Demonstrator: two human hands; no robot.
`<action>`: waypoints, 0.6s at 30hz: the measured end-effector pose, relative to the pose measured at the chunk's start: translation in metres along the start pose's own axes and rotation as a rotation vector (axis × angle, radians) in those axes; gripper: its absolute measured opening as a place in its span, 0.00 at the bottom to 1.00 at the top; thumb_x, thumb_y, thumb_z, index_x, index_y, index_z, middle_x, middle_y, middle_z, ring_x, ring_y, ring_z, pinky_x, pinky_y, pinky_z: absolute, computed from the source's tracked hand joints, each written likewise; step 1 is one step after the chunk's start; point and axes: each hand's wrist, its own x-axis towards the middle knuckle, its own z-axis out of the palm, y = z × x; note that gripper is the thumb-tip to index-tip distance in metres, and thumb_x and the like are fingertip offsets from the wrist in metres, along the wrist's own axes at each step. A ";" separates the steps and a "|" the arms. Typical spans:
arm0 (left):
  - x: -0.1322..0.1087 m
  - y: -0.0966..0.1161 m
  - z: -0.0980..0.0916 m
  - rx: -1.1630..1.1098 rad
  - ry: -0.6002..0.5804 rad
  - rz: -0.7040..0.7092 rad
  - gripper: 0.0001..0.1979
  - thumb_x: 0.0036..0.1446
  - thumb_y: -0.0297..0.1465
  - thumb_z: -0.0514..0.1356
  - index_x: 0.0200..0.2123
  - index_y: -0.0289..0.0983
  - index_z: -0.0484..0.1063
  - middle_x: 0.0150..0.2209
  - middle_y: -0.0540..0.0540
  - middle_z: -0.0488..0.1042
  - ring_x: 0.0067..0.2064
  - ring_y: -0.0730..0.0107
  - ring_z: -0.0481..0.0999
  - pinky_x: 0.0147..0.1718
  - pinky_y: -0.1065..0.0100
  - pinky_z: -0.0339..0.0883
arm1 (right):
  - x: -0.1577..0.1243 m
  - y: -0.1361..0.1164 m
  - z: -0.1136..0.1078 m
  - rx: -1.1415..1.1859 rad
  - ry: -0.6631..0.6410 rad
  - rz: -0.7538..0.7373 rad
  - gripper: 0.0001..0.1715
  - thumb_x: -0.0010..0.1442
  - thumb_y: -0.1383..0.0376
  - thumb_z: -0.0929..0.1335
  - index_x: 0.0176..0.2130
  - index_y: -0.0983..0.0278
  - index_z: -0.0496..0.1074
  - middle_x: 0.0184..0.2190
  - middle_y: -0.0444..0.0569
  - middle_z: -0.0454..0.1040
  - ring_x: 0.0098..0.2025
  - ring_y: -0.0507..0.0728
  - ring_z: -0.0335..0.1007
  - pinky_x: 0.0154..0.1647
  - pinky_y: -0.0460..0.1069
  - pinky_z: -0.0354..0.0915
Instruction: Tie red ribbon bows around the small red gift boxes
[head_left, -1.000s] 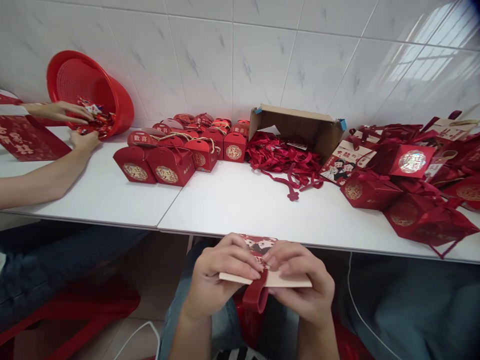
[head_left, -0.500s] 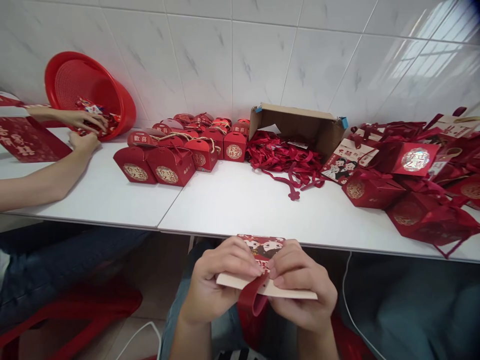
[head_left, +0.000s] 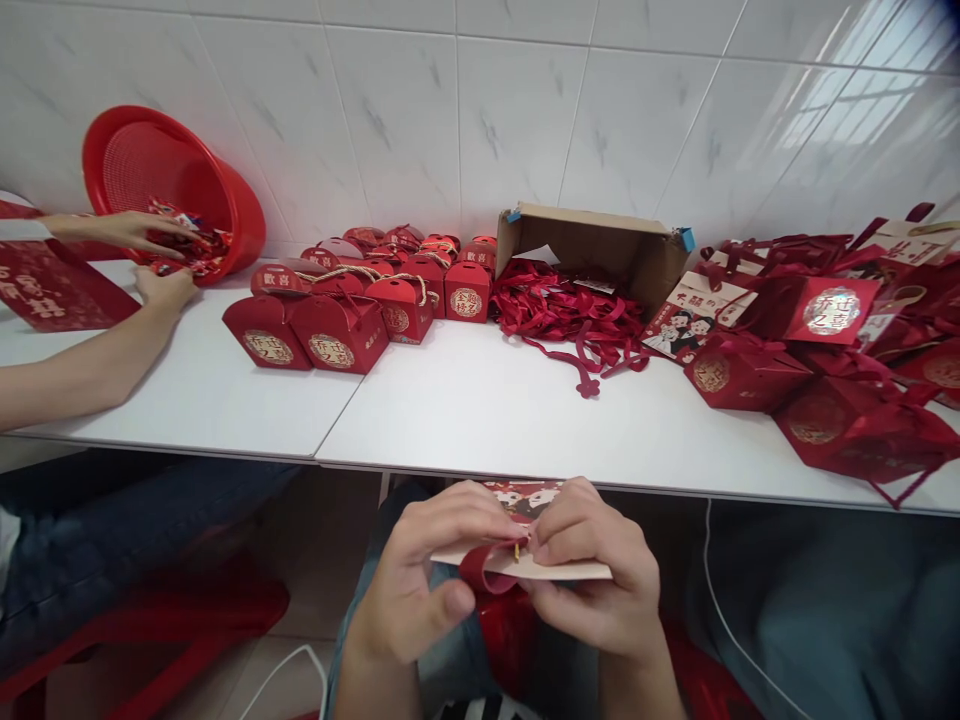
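Note:
Just off the table's near edge, both my hands are on a paper gift box [head_left: 525, 495] with a red front, printed cartoon figures and a cream folded top. My left hand [head_left: 424, 565] rests its fingers over the top's left half, thumb held apart below. My right hand [head_left: 600, 560] pinches the right half between thumb and fingers. A dark red ribbon loop [head_left: 487, 570] curls from the top beside my left thumb. Between my fingertips a small gold-coloured prong [head_left: 517, 551] sticks out. The box's lower part is hidden.
Red gift boxes [head_left: 337, 335] stand left of centre on the white table [head_left: 450, 410]. A cardboard box [head_left: 660, 255] spills red ribbons [head_left: 570, 305]. More boxes [head_left: 832, 390] pile up right. At left, a person's hands reach into a red basket [head_left: 247, 210] of wrapped pieces.
My left thumb has come away from the cream top. The ribbon loop has shifted left, and the gold-coloured prong now shows. The person at left still reaches into the basket.

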 end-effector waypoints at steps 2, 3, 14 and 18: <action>0.001 0.000 0.000 0.021 0.023 -0.015 0.22 0.58 0.45 0.52 0.41 0.34 0.76 0.34 0.38 0.77 0.38 0.59 0.73 0.41 0.58 0.65 | 0.000 0.000 0.000 -0.017 -0.013 -0.008 0.11 0.47 0.74 0.70 0.30 0.62 0.67 0.23 0.43 0.72 0.23 0.51 0.68 0.28 0.49 0.60; 0.002 0.000 0.000 0.030 0.035 -0.014 0.21 0.59 0.44 0.52 0.40 0.34 0.76 0.33 0.38 0.77 0.38 0.59 0.73 0.42 0.58 0.64 | 0.000 0.001 0.000 -0.028 -0.017 -0.012 0.10 0.47 0.74 0.70 0.30 0.62 0.67 0.22 0.43 0.72 0.23 0.51 0.67 0.28 0.49 0.60; 0.001 0.001 0.001 0.070 0.044 -0.088 0.15 0.61 0.35 0.51 0.32 0.34 0.74 0.31 0.40 0.74 0.37 0.61 0.71 0.40 0.59 0.63 | 0.000 0.003 -0.001 -0.067 -0.076 -0.007 0.08 0.48 0.72 0.70 0.29 0.62 0.67 0.22 0.42 0.73 0.24 0.50 0.68 0.29 0.49 0.59; 0.004 0.003 0.004 0.090 0.030 -0.113 0.16 0.62 0.35 0.50 0.31 0.34 0.73 0.31 0.40 0.73 0.37 0.62 0.70 0.39 0.61 0.63 | -0.001 0.004 -0.001 -0.078 -0.080 -0.014 0.09 0.48 0.73 0.70 0.29 0.62 0.67 0.23 0.42 0.73 0.24 0.50 0.68 0.29 0.49 0.59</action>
